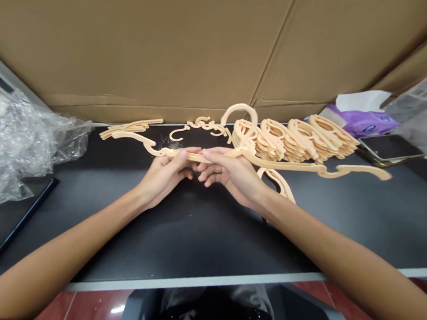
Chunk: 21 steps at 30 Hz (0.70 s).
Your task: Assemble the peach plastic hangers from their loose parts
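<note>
Peach plastic hanger (281, 165) runs crosswise over the black tabletop (194, 236), gripped along its bar by both hands: the left hand (164, 176) and right hand (234, 176) are curled closed around it, nearly meeting. Stacked hangers (294, 141) sit just behind it (loose hooks (177, 133) lie to their left), with bubble wrap (19, 143) far left and a smartphone (389, 149) far right.

**Head view, looking down**
Facing forward and down, close above the black table (209, 237), left hand (163, 178) and right hand (230, 173) mid-frame.
</note>
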Each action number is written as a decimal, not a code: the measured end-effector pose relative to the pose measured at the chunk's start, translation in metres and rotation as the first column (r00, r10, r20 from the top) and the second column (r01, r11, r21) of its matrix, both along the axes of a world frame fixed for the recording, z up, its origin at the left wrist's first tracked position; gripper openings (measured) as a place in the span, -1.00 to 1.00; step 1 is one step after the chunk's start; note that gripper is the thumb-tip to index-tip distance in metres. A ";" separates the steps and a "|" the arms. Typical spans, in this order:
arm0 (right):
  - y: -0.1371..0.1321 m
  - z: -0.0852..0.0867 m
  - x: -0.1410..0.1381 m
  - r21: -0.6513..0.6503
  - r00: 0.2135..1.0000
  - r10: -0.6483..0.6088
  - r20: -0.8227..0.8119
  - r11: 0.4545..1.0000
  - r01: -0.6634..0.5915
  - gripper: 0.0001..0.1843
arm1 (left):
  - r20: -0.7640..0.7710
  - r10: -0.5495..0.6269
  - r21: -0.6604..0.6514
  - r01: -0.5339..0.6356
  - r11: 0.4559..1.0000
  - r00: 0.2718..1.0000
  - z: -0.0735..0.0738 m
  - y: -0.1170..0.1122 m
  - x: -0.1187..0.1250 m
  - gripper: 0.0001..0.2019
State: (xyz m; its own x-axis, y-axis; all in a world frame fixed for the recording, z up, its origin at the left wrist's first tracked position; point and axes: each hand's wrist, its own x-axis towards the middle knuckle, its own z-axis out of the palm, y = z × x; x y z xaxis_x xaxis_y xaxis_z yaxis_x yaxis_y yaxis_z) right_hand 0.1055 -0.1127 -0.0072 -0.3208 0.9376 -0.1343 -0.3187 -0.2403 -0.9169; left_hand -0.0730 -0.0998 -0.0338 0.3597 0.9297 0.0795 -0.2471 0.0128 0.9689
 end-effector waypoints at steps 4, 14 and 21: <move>0.007 0.000 0.005 -0.068 0.994 -0.094 -0.052 0.994 0.090 -0.81 | 0.007 0.163 -0.005 -0.163 0.987 0.987 0.006 0.014 -0.013 -0.71; 0.040 0.000 0.039 0.018 0.793 -0.594 -0.135 0.799 0.602 -0.70 | 0.049 0.359 -0.008 -0.359 0.933 0.932 0.008 0.037 -0.034 -0.75; 0.041 0.002 0.039 0.281 0.835 -0.526 0.162 0.836 0.472 -0.58 | 0.061 0.361 0.000 -0.362 0.932 0.930 0.008 0.038 -0.034 -0.77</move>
